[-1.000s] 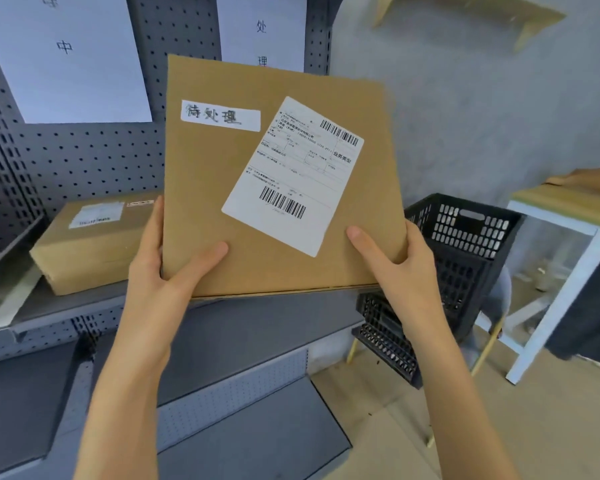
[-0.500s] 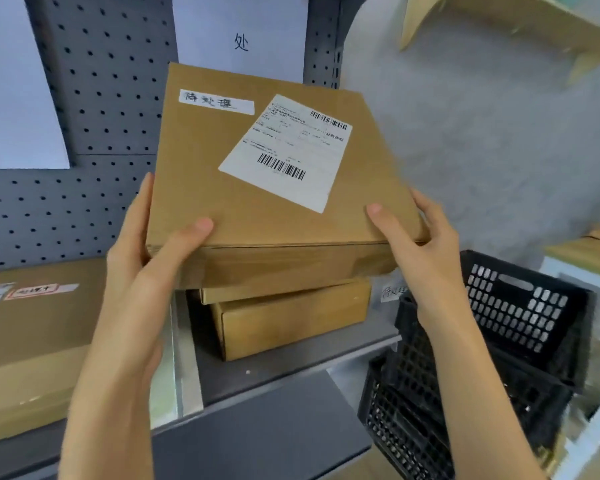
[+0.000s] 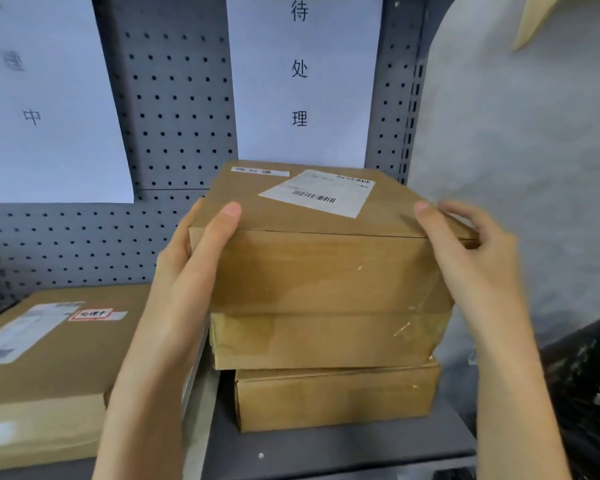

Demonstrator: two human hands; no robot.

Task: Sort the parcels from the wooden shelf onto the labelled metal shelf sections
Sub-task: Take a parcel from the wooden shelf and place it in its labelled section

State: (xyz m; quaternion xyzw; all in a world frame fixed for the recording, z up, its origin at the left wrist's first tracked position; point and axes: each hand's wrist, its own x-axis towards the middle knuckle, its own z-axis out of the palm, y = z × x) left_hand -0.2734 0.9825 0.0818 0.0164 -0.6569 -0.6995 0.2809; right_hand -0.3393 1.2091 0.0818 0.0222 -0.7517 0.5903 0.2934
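Left hand (image 3: pixel 191 271) clamped on the near-left corner of the top parcel (image 3: pixel 319 261) — thumb on the lid, fingers round the side. Right hand (image 3: pixel 465 247) at the near-right corner: thumb on the lid, fingers loosely spread beside the edge and blurred, so it looks half off — I can't tell how much grip is left there.

The parcel sits on top of a stack in the right-hand metal shelf section (image 3: pixel 326 452), under the sheet reading 待处理 (image 3: pixel 300 67). Its small handwritten tag (image 3: pixel 260 171) is too blurred here to read, so I can't confirm the match from where I stand.

Risks:
- Stack is stepped. The middle parcel (image 3: pixel 323 341) overhangs the bottom parcel (image 3: pixel 333 396) on the left, and the top one overhangs the middle one too. Let go unevenly and the top could slide or tip forward.
- Taped faces look slick — low friction between layers.
- Pushing the top one back to square it would likely drag the middle one along.
- Black crate (image 3: pixel 589 386) sits just right of the shelf edge; anything sliding that way lands in it or on the floor.

Count: 3 parcels in this stack, 1 larger parcel (image 3: pixel 49 348) in the left section with a red-edged tag, so 4 visible. 2 paper sheets on the pegboard (image 3: pixel 174 109), 1 crate, 2 hands.
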